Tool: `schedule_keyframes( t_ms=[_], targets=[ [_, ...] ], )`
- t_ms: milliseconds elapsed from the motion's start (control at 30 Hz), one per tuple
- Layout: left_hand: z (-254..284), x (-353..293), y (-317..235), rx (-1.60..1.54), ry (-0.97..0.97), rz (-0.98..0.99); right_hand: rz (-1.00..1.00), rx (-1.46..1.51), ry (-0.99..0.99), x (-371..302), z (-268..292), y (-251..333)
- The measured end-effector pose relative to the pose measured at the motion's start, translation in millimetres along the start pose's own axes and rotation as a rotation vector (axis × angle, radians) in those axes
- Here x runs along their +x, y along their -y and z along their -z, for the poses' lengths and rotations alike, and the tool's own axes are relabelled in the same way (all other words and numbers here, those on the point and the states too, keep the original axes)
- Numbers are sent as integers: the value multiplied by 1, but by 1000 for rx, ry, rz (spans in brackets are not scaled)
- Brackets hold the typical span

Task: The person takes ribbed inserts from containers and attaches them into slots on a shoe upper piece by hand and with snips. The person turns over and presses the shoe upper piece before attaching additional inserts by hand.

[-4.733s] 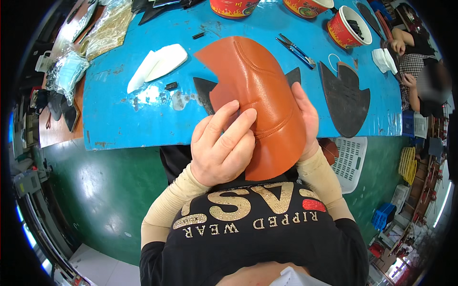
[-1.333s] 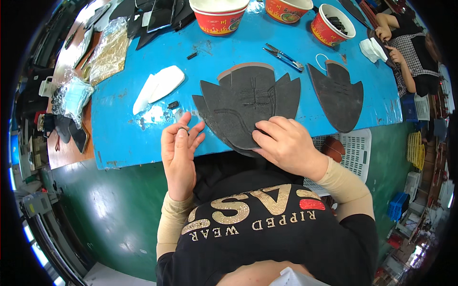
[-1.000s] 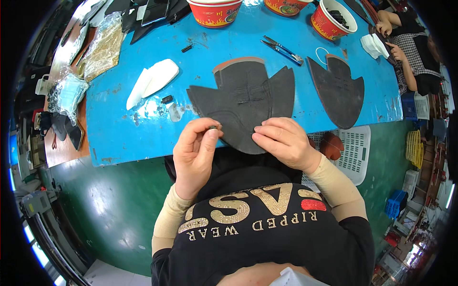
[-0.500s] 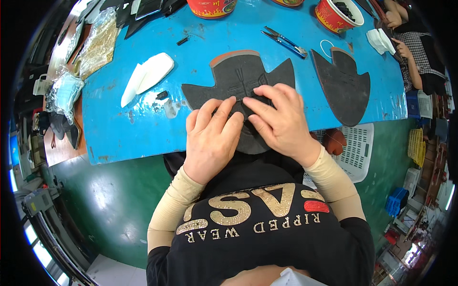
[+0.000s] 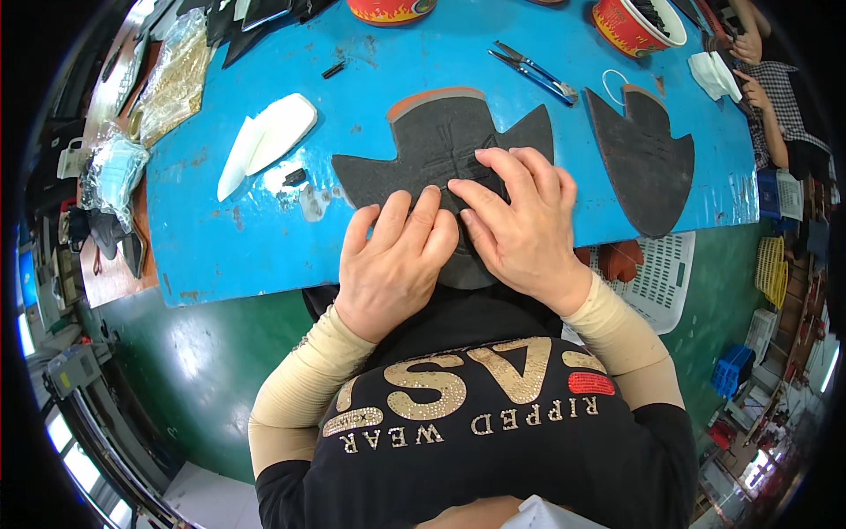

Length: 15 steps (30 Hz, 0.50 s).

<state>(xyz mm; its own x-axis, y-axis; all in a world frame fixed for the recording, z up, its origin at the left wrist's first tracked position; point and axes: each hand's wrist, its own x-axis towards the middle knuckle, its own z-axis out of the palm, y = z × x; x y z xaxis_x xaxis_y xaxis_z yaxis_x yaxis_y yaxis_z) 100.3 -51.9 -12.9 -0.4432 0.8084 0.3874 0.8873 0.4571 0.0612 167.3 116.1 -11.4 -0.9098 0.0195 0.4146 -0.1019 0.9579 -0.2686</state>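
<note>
Looking down on a blue worktable (image 5: 220,238), seen from the wearer's head, with things told from left to right. At the far left edge: crinkled clear plastic bags (image 5: 172,84) and a pale blue face mask (image 5: 119,172) in wrapping. Further right, on the blue surface: a white pointed foam piece (image 5: 264,141), lying flat, well apart from the hands. Just right of it, a small dark scrap (image 5: 295,176).

At the near middle: left hand (image 5: 397,260) lying palm down, fingers pressed close together and laid flat on the near left part of a black cut shoe piece (image 5: 441,150). Black piece spread flat on the table, wing-shaped with pointed tips left and right, an orange strip showing along its far edge, its near end hanging over the table's near edge toward the body. Right hand (image 5: 520,225) just beside the left, touching it at the fingertips, fingers slightly spread and pressing down on the middle of the same piece. Neither hand pinching anything; both flat on the material.

Far of the hands: small scissors (image 5: 533,72) on the table. Right of them: a second black cut piece (image 5: 648,159), flat, apart from the first. At the far right: a red bowl (image 5: 639,25) and another person's hand (image 5: 753,88). Below the table's right end: a white basket (image 5: 665,278).
</note>
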Motion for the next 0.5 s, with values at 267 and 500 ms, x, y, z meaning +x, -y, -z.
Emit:
schedule_keyframes(
  t_ms=[267,500],
  targets=[
    [1,-5,7,-455,-233,202,-122,382,-323,-9,-5,-18],
    [23,-12,-17,-1283,-85,613,-165,967,-174,-19,12,25]
  ],
)
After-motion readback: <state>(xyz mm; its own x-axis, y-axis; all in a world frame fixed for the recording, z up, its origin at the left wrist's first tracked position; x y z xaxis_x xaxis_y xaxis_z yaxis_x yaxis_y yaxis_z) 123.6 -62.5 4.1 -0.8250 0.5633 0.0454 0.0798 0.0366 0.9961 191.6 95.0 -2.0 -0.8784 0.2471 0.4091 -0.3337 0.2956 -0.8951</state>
